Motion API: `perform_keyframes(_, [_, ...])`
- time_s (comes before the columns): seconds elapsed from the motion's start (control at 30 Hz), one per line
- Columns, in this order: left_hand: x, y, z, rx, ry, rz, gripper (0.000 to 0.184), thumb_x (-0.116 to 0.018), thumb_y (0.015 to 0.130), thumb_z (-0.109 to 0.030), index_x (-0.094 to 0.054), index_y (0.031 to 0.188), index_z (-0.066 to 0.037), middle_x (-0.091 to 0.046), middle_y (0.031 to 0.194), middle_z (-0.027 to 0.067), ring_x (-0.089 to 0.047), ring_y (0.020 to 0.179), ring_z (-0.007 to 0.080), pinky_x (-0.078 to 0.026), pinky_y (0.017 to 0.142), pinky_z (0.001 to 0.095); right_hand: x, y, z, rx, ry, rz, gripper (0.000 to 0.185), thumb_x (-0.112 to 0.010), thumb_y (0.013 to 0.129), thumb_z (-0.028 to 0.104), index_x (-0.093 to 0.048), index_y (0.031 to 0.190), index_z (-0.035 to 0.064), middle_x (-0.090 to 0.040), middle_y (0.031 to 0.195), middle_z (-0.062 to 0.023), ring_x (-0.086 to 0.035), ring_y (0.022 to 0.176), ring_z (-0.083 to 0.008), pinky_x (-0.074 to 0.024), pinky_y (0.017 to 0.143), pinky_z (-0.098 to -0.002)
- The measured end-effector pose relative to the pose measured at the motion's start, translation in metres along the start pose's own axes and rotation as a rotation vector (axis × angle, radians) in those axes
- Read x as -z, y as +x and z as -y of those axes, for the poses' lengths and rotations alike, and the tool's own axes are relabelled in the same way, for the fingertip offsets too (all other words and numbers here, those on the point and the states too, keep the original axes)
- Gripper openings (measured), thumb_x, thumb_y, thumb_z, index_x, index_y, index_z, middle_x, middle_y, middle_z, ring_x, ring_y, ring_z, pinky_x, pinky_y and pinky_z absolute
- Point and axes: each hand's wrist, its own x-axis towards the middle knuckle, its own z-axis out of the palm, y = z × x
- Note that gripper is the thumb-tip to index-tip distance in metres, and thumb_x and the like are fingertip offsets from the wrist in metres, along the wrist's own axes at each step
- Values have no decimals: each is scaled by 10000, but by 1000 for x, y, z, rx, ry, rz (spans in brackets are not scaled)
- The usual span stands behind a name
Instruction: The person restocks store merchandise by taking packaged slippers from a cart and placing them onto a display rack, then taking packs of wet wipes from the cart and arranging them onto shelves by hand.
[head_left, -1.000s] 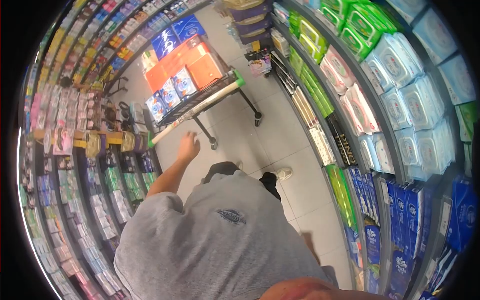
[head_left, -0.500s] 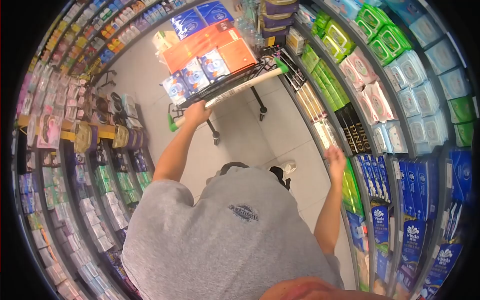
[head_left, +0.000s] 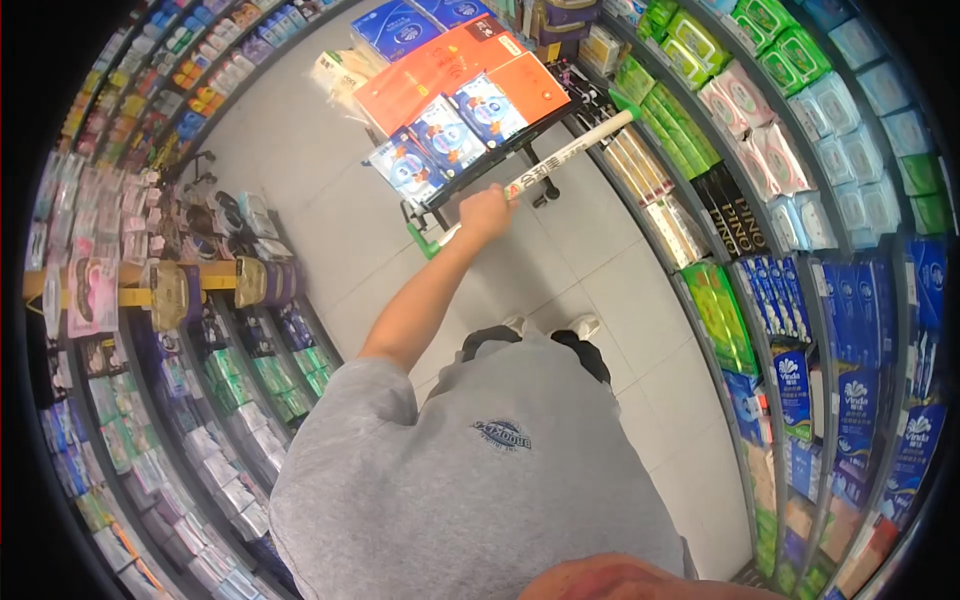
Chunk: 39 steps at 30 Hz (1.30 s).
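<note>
My left hand (head_left: pixel 486 214) is wrapped round the left part of a shopping cart's handle (head_left: pixel 572 146), a pale bar with green ends. On the cart lie a large orange box (head_left: pixel 440 75), several white-and-blue packs (head_left: pixel 447 137) along the near edge, and blue packs (head_left: pixel 396 28) at the far end. A cream-coloured pack (head_left: pixel 345 75) sticks out on the cart's left side. My right hand is out of view, and so is its forearm.
Shelves on the right hold green wipes packs (head_left: pixel 695 48), pink packs (head_left: pixel 775 158) and blue Vinda packs (head_left: pixel 856 400). To the left, shelves with small packets (head_left: pixel 210 445) curve along the aisle. Tiled floor (head_left: pixel 640 300) lies between them, and a yellow beam (head_left: pixel 133 297) crosses the left shelves.
The cart and my left hand on its handle have shifted right in view, and the cart has turned. My right hand, earlier beside the right shelf, has left the view.
</note>
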Motion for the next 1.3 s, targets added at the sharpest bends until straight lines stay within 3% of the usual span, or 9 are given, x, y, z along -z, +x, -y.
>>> perform_keyframes(0.17, [-10, -23, -20, -96, -101, -2, 346, -541, 902, -357, -504, 955, -16, -656, 800, 211, -646, 771, 398, -499, 694, 501, -76, -47, 117, 191, 144, 235, 262, -583, 868, 237, -596, 1039, 38, -669, 849, -143, -649, 659, -246, -509, 544, -354])
perform_keyframes(0.4, [-25, -53, -52, -119, -165, -28, 273, -573, 884, -270, -527, 1021, -38, -657, 908, 193, -653, 823, 377, -510, 714, 494, -220, -176, 262, 1021, -300, 486, 242, -578, 894, 192, -629, 988, -25, -668, 845, -81, -626, 703, -136, -496, 619, -255])
perform_keyframes(0.6, [-31, -78, -41, -312, -407, -161, 368, -609, 852, -215, -563, 1169, -34, -653, 961, 186, -641, 859, 372, -508, 756, 463, -264, -286, 262, 1106, -312, 740, 364, -626, 881, 189, -568, 1168, -28, -664, 866, -94, -632, 753, -146, -506, 692, -276])
perform_keyframes(0.67, [-24, -81, -17, -407, -553, -130, 324, -649, 831, -195, -631, 1103, -20, -657, 966, 183, -647, 867, 346, -512, 781, 416, -268, -296, 259, 1140, -354, 770, 422, -635, 865, 204, -548, 1213, -18, -671, 881, -126, -644, 767, -165, -510, 697, -290])
perform_keyframes(0.7, [-22, -77, -2, -481, -511, -313, 239, -668, 820, -173, -675, 997, -13, -665, 959, 168, -652, 872, 316, -512, 790, 377, -266, -304, 259, 1184, -394, 744, 460, -641, 865, 206, -519, 1252, -9, -668, 912, -132, -645, 774, -174, -513, 705, -294])
perform_keyframes(0.83, [10, -57, 70, -188, -399, -666, 267, -685, 776, -121, -644, 1011, 0, -651, 1045, 159, -593, 1044, 320, -457, 900, 398, -262, -345, 265, 1270, -409, 696, 539, -657, 853, 185, -463, 1327, 16, -630, 1057, -168, -652, 818, -203, -521, 719, -309])
perform_keyframes(0.93, [7, -28, 120, -81, -261, -687, 414, -732, 751, -181, -618, 1086, 32, -640, 1076, 190, -577, 1062, 322, -445, 909, 410, -263, -350, 269, 1387, -404, 578, 533, -661, 843, 128, -465, 1328, 27, -589, 1148, -152, -621, 895, -179, -502, 742, -299])
perform_keyframes(1.03, [5, -17, 152, 70, -359, -417, 667, -804, 697, -256, -547, 1191, 109, -659, 997, 193, -632, 873, 264, -503, 755, 356, -266, -376, 264, 1537, -399, 378, 505, -672, 808, 99, -503, 1279, 29, -561, 1195, -170, -601, 977, -249, -503, 789, -334])
perform_keyframes(1.3, [0, -3, 132, 307, -997, -125, 531, -819, 687, -176, -585, 1087, 84, -673, 891, 120, -634, 767, 178, -507, 687, 296, -269, -400, 281, 1892, -281, 169, 367, -656, 790, 78, -592, 1149, 36, -562, 1192, -175, -544, 1093, -358, -459, 917, -413])
